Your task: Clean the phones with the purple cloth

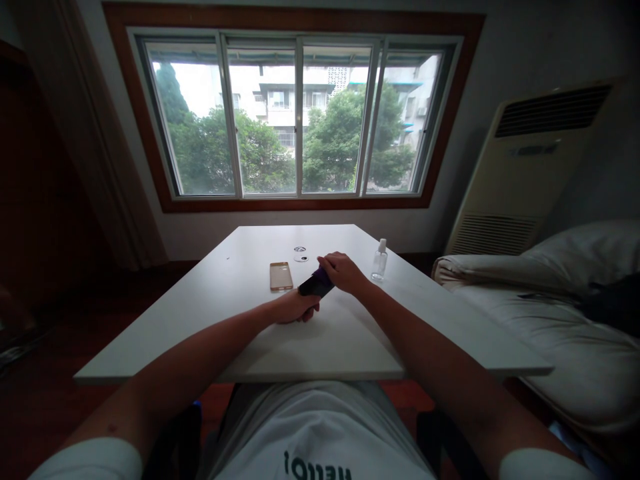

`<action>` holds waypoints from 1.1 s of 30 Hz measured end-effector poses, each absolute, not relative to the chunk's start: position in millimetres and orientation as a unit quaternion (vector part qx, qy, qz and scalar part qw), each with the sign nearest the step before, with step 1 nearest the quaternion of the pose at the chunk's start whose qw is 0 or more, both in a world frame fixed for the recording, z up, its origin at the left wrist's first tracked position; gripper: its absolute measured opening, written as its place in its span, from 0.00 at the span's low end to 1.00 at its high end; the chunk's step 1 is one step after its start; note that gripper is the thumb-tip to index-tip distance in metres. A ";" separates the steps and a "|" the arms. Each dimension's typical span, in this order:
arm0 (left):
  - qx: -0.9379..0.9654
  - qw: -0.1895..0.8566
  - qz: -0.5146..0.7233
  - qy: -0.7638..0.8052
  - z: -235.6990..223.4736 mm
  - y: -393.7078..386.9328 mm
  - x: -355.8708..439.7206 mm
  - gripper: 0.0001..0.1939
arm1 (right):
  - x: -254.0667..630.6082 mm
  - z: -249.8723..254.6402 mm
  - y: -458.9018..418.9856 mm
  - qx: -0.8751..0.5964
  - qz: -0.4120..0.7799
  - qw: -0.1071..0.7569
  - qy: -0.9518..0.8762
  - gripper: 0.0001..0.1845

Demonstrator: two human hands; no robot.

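My left hand point(294, 308) is closed around the near end of a dark phone point(315, 286), held just above the white table point(210, 313). My right hand point(340, 270) rests on the phone's far end, fingers pressing a small purple cloth point(321, 273) against it. A gold phone case point(281, 275) lies flat on the table just left of the hands. A small clear spray bottle point(379, 260) stands upright to the right of my right hand.
A small round white object point(301, 257) lies behind the case, near a cable hole point(299, 249). A wide window is behind the table. A standing air conditioner point(525, 167) and a bed with white bedding point(550, 307) are on the right.
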State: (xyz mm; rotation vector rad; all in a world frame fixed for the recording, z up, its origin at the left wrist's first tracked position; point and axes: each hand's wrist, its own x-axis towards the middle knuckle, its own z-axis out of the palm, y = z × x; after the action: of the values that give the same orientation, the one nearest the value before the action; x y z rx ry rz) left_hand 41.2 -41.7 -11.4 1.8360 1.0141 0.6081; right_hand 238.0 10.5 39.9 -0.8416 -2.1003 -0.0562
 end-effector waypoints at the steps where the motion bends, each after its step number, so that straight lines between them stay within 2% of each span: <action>1: 0.744 0.463 0.249 0.412 -11.3 -41.4 42.1 0.20 | 234.6 40.4 7.4 -0.323 -0.043 0.415 -0.850 0.29; 10: 0.771 0.420 0.242 0.412 -11.0 -42.7 41.4 0.17 | 197.1 33.6 -34.4 -0.235 -0.140 0.342 -0.899 0.23; 14: 0.793 0.403 0.235 0.392 -9.0 -46.1 39.9 0.17 | 199.4 30.5 -29.8 -0.222 -0.174 0.321 -0.904 0.25; 23: 0.793 0.374 0.240 0.416 -3.1 -50.2 42.5 0.20 | 210.0 22.9 -1.3 -0.259 -0.162 0.356 -0.883 0.30; 33: 0.784 0.392 0.233 0.422 -1.1 -55.3 41.0 0.20 | 239.6 24.8 17.5 -0.334 -0.151 0.403 -0.839 0.34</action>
State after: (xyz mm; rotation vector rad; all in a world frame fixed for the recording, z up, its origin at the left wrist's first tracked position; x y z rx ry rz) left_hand 41.0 -55.3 -1.1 1.9899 1.0710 0.5927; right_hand 239.6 17.5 24.8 -0.8431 -2.1194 -0.3807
